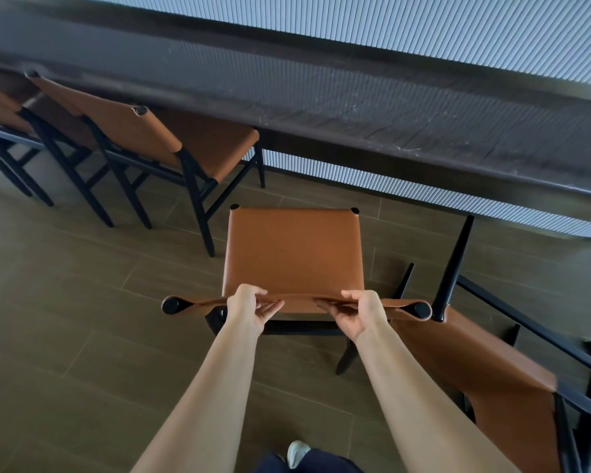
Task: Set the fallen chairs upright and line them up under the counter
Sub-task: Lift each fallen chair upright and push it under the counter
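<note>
The left hand (253, 310) and right hand (357, 315) grip the top of the back of a brown leather chair with black legs (292, 250), fingers curled round it. It stands upright on the floor (82, 302) near the long dark worktop (355, 107). A second brown chair (492, 370) lies tipped over beside it, on the right.

**Café-style counter seating**

A long dark wooden counter (355, 107) runs past me from 10 to 2 o'clock, backed by ribbed panelling (423, 29). Matching tan leather chairs (198, 145) line it at my 10 o'clock, on a wood-look tiled floor (82, 302).
</note>
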The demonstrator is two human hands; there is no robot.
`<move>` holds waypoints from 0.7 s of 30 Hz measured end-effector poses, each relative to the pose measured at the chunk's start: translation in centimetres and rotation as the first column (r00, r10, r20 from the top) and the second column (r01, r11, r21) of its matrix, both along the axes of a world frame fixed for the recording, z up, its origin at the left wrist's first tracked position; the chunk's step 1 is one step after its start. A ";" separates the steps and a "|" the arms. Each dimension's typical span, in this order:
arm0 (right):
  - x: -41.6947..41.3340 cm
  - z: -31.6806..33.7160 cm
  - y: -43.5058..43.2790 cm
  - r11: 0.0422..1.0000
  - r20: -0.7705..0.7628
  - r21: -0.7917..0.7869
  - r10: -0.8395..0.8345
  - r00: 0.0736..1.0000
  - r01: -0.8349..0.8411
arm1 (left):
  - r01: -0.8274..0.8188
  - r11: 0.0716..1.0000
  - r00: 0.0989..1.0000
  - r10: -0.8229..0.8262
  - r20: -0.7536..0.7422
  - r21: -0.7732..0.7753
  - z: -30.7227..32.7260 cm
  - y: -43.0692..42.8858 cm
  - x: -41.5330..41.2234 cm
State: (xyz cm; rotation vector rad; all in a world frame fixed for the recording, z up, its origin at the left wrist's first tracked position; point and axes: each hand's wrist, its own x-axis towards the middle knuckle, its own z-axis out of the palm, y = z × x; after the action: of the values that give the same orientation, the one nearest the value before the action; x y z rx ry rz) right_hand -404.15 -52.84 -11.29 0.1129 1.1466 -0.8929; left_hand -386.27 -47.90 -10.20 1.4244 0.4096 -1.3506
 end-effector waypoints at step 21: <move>4.5 6.3 -15.9 0.969 -0.114 -0.226 0.077 0.991 -0.102 | 0.160 0.981 0.981 -0.146 0.126 -0.107 7.4 -15.3 5.4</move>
State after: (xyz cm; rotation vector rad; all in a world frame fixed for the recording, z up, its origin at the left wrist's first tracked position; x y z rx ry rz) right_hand -399.63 -68.74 -5.00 -0.1774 1.1261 -0.9541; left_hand -380.83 -63.17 -2.79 1.4523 0.1430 -1.3820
